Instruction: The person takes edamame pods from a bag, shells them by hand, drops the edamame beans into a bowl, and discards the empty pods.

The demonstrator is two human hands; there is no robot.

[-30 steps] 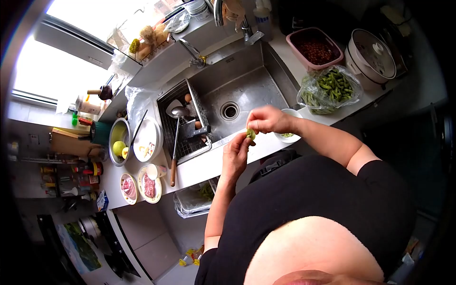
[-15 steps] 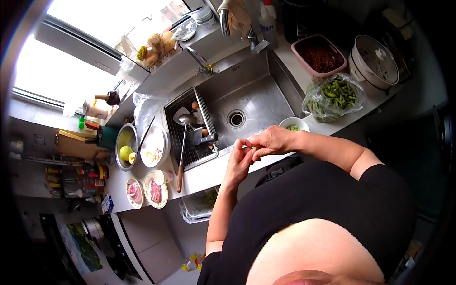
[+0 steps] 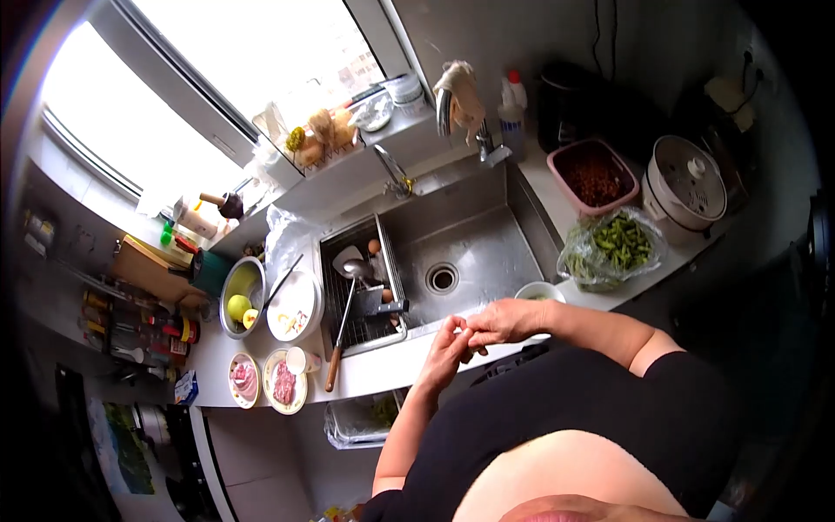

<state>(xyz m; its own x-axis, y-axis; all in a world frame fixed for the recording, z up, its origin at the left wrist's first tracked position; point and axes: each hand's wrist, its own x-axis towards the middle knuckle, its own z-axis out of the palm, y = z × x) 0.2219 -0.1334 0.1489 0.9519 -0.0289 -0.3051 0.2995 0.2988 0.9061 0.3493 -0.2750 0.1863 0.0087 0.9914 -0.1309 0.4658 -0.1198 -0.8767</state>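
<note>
Green pods [image 3: 624, 242] are piled in a clear plastic bag [image 3: 581, 270], right side of the frame. Near centre, the left hand [image 3: 444, 355] and right hand [image 3: 509, 322] meet, fingers bunched together, can't tell if they're gripping anything. White bowl [image 3: 524, 289]'s just beside the right hand, steel sink [image 3: 487, 228] above, pink basin [image 3: 600, 208] upper right.

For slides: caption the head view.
Left hand and right hand meet before a steel sink, bagged green pods beside it.

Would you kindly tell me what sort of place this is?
It looks like a kitchen, probably a home one: there is a metal sink, a bag of green pods and a lidded pot.
</note>
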